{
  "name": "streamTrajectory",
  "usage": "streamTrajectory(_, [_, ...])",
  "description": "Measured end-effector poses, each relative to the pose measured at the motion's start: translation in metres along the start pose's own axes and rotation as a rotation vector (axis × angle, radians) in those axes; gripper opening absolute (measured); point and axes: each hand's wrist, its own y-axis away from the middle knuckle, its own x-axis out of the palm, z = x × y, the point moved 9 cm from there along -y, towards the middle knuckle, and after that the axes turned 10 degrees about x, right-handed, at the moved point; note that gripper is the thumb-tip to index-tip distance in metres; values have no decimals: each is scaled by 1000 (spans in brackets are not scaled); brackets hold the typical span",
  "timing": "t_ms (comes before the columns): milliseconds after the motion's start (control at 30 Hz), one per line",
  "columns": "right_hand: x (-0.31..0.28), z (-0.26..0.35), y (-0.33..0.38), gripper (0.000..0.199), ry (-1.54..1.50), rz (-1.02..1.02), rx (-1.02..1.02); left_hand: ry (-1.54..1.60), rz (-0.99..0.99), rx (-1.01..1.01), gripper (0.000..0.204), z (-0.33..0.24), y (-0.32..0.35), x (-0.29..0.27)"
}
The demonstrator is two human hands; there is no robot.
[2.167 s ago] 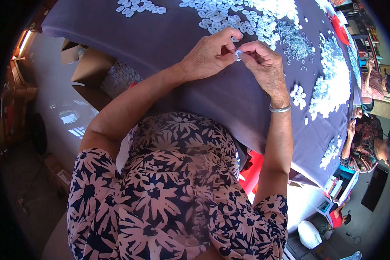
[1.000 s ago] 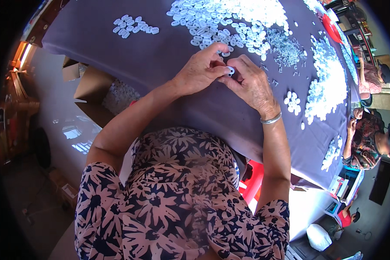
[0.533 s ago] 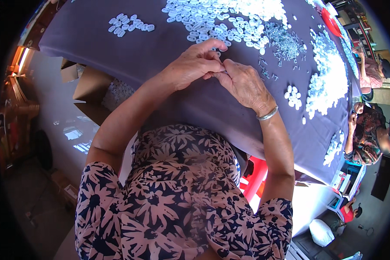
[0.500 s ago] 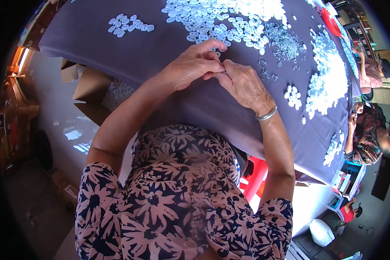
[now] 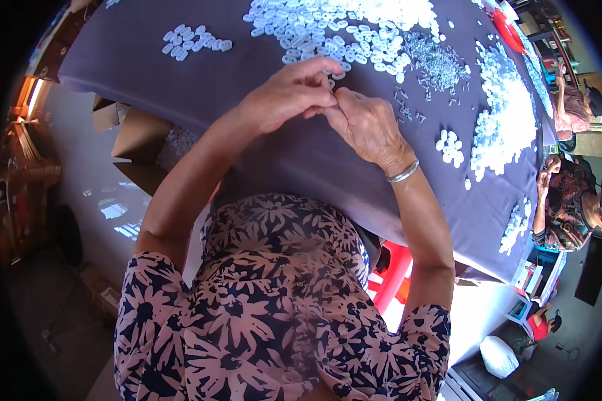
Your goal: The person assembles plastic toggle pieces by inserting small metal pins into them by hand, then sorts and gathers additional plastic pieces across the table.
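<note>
Purple-clothed table [image 5: 180, 87], white pieces [image 5: 328, 27] heaped upper centre. I log left hand [image 5: 284, 100] and right hand [image 5: 368, 123] pinched together mid-frame, fingertips closed; held item hidden. Assembly step, I judge; next needs steady pressing.

A table under a purple-grey cloth [image 5: 180, 80] fills the upper view, with open cardboard boxes [image 5: 137, 137] on the pale, glossy floor [image 5: 107, 214] to its left. A red stool [image 5: 394, 274] stands beneath its near edge, and warm orange light [image 5: 30, 107] glows at far left.

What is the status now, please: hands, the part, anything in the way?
Left hand and right hand pinched together, fingertips touching. Held part hidden between them. Pile of white plastic pieces just beyond, on purple tablecloth. Nothing in the way.
</note>
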Motion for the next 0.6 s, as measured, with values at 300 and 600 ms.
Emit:
streamTrajectory(300, [-14,-15,-6,31,8,-78,125,-494,-12,169,18,-20,-1,-16])
streamTrajectory(600, [-29,-43,-2,21,-134,-210,208,-1073,-67,74,12,-67,18,-90])
